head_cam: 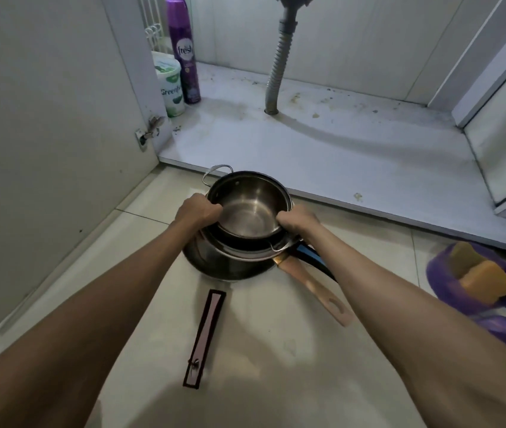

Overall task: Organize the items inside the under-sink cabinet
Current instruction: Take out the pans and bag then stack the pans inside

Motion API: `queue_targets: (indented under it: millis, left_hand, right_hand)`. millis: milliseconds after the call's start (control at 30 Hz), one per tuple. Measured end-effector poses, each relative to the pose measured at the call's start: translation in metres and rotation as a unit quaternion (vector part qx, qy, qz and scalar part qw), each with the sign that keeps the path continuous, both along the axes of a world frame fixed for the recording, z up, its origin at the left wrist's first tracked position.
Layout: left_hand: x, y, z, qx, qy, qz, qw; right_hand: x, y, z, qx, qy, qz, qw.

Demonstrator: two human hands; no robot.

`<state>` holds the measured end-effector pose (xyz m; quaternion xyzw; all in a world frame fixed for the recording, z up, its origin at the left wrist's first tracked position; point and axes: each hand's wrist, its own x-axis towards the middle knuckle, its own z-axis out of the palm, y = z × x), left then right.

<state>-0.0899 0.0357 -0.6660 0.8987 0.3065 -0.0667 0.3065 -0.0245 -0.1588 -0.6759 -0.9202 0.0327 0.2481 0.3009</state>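
Observation:
A stack of pots and pans (230,261) stands on the tiled floor in front of the open under-sink cabinet (322,156). On top sits a small steel pot (245,208) with a wire handle at its far left. My left hand (197,211) grips the pot's left rim and my right hand (296,220) grips its right rim. Below it lie a wider steel pan and a dark pan, with a copper-coloured handle (316,288) and a black handle sticking out to the right.
A purple spray can (183,50) and a white tub (169,84) stand at the cabinet's back left. A grey drain hose (279,63) drops to the stained cabinet floor. A pink strip (205,338) lies on the tiles. A purple basket with sponges (474,279) sits right; the cabinet door (44,149) stands open left.

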Motion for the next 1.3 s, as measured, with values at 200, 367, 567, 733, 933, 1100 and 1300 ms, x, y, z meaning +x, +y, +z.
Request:
queue_targets:
  millis: [200, 367, 567, 733, 933, 1100, 1300]
  left_hand:
    - [-0.007, 0.030, -0.021, -0.014, 0.018, 0.028, 0.999]
    - [-0.004, 0.031, -0.037, -0.031, 0.022, 0.035, 0.999]
    - [-0.015, 0.030, -0.041, 0.015, -0.004, 0.059, 0.998]
    - [-0.044, 0.008, -0.045, -0.128, -0.056, 0.222, 0.965]
    - [-0.060, -0.022, -0.046, -0.372, -0.080, 0.339, 0.860]
    - [-0.075, -0.038, -0.042, -0.465, -0.055, 0.370, 0.802]
    - [-0.035, -0.019, -0.121, -0.546, -0.017, 0.339, 0.766]
  right_hand:
    - [-0.007, 0.030, -0.019, -0.012, 0.017, 0.014, 1.000]
    - [-0.005, 0.030, -0.029, -0.016, 0.010, 0.005, 1.000]
    - [-0.014, 0.027, -0.015, -0.031, -0.022, -0.032, 0.999]
    - [-0.036, 0.015, 0.001, 0.059, 0.069, -0.055, 0.994]
    - [-0.076, 0.026, 0.024, 0.076, 0.184, -0.016, 0.980]
    - [-0.103, 0.043, 0.012, 0.119, 0.242, -0.112, 0.956]
    - [-0.143, 0.070, -0.012, 0.255, 0.283, -0.223, 0.897]
